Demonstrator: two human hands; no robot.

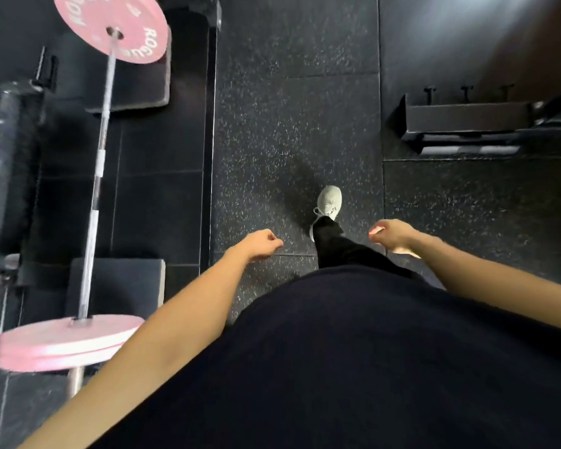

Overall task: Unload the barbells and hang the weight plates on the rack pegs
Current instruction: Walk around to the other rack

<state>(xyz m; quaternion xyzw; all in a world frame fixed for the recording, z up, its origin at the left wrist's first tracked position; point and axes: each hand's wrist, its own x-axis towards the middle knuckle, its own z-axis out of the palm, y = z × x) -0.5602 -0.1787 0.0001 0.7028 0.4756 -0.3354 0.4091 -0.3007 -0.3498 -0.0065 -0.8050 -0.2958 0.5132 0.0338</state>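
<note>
A steel barbell (pixel 101 147) lies on the floor at the left, running from the top of the view toward me. A pink plate (pixel 110 25) sits on its far end. Two pink plates (pixel 62 343) sit together on its near end. My left hand (pixel 261 244) hangs over the speckled floor to the right of the bar, fingers loosely curled, holding nothing. My right hand (pixel 392 236) hangs further right, also loosely curled and holding nothing. Neither hand touches the barbell.
Black drop pads (pixel 133 89) lie under the bar on a dark platform. A black rack base (pixel 467 119) with short pegs stands at the right. Dark equipment (pixel 0 176) crowds the left edge. My grey shoe (pixel 329 202) steps on the speckled rubber floor (pixel 289 124).
</note>
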